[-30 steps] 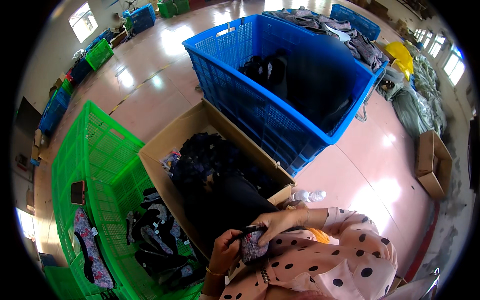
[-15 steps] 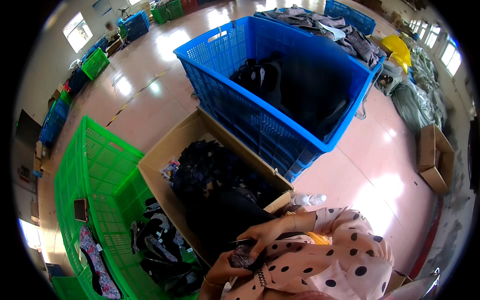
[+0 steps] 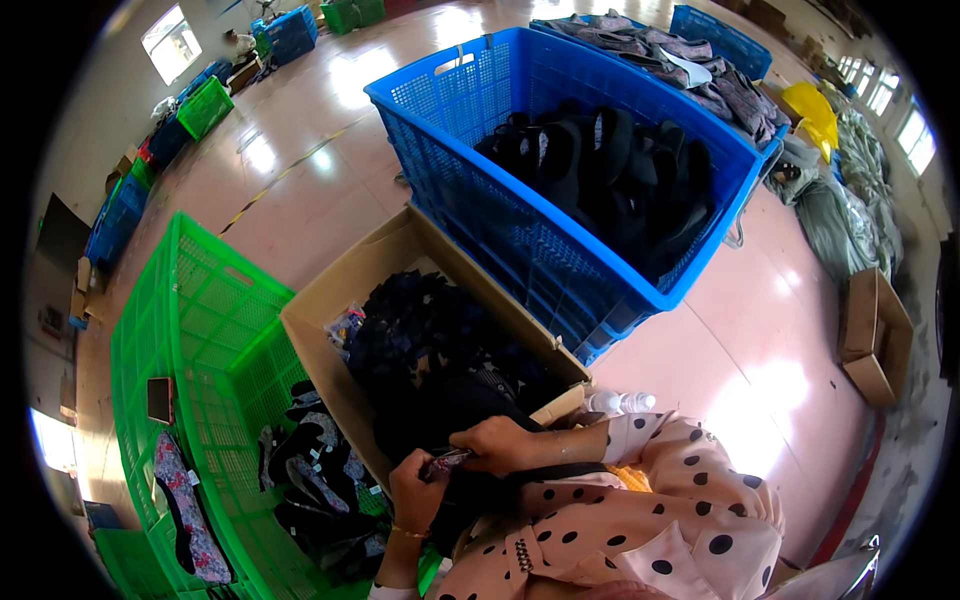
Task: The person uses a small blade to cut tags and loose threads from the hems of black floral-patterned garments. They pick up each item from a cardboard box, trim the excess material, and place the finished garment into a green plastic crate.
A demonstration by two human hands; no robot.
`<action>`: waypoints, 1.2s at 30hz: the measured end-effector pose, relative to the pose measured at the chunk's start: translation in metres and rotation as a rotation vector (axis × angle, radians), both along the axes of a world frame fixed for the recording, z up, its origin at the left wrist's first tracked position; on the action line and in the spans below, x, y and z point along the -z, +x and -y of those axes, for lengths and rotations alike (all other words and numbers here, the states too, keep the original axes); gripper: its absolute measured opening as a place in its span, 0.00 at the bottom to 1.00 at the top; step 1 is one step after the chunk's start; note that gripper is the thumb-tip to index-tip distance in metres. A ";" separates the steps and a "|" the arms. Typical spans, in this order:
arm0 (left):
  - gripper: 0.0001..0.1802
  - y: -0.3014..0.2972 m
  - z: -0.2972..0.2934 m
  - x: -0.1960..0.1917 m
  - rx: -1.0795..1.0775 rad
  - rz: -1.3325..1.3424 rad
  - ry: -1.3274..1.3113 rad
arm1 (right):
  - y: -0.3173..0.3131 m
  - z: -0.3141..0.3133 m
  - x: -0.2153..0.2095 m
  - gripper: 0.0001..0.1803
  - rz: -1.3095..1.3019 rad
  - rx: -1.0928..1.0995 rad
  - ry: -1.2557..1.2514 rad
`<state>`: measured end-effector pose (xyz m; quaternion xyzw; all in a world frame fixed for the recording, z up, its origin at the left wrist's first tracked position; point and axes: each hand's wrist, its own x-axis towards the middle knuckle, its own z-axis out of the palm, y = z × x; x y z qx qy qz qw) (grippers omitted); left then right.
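Patterned cloth, greyish with a touch of pink, is held as a small piece [image 3: 446,463] between the two hands, in front of the spotted shirt [image 3: 620,535] and by the near end of the box [image 3: 365,262]. By the left hand [image 3: 417,490], the piece is gripped from its left and lower side, thumb and fingers being pressed together on it. By the right hand [image 3: 495,445], it is met from the upper right, with the fingers curled and bunched at its edge; whether it is pinched there, or a small tool is held, cannot be told. Neither hand can be called clearly nearer, since the piece is touched from both sides. Its visible strip is slanted, rising from the left fingers toward the right ones, but its full long axis is hidden by knuckles. Below and to the right, black cloth [image 3: 480,503] is spread against the shirt; whether it is joined to the piece cannot be made out. Beyond the hands, dark scraps [image 3: 430,318] are heaped in the box, which is flanked by the green crate [image 3: 205,300] at left.
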<state>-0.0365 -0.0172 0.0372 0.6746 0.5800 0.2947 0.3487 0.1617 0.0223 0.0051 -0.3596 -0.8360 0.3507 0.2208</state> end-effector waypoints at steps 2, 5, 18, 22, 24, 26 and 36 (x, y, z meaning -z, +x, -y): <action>0.11 0.002 -0.008 0.016 -0.070 -0.073 0.215 | -0.006 0.002 -0.016 0.13 0.036 0.045 0.073; 0.12 -0.003 -0.016 0.027 -0.128 -0.131 0.224 | -0.008 0.007 -0.022 0.12 0.063 0.034 0.093; 0.14 -0.013 -0.007 0.026 0.150 0.072 0.091 | 0.027 0.015 0.014 0.08 0.226 0.134 0.374; 0.13 -0.013 -0.006 0.059 -0.056 -0.180 0.289 | 0.015 0.011 0.034 0.06 0.231 0.386 0.452; 0.15 0.001 -0.009 0.081 -0.155 -0.220 0.484 | 0.012 0.013 0.048 0.11 0.177 0.520 0.419; 0.15 0.018 -0.010 0.076 -0.196 -0.105 0.412 | 0.013 0.022 0.050 0.20 0.165 0.573 0.225; 0.17 -0.003 -0.004 0.090 -0.047 0.050 0.357 | 0.024 -0.010 0.023 0.24 -0.162 0.332 -0.580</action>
